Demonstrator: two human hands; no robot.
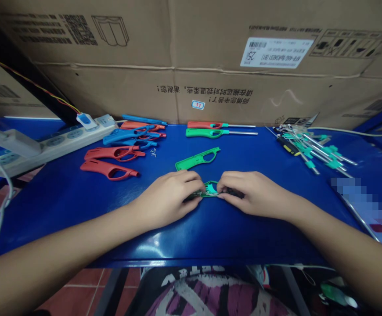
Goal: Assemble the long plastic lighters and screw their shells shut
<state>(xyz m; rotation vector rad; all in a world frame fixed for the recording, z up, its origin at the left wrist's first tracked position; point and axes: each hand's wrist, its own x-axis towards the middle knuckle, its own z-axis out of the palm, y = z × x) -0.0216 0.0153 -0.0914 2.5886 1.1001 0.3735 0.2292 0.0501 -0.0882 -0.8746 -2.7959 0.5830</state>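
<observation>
Between my two hands, low over the blue table, lies a green lighter half-shell (210, 194) with a teal trigger piece and thin wires inside. My left hand (179, 193) pinches its left end, fingers closed around it. At the other end my right hand (243, 191) is closed too, with something dark under its fingers, mostly hidden. Just beyond my hands rests an empty green half-shell (198, 159). Farther back a green lighter (207, 132) and a red lighter (204, 125) with metal tubes lie side by side.
Red half-shells (110, 170) and blue half-shells (128, 134) lie at left, near small screws (153, 152). A white power strip (55, 140) runs along the left edge. At right are metal tubes with teal parts (326, 151) and a screwdriver (288, 146). Cardboard (178, 52) stands behind.
</observation>
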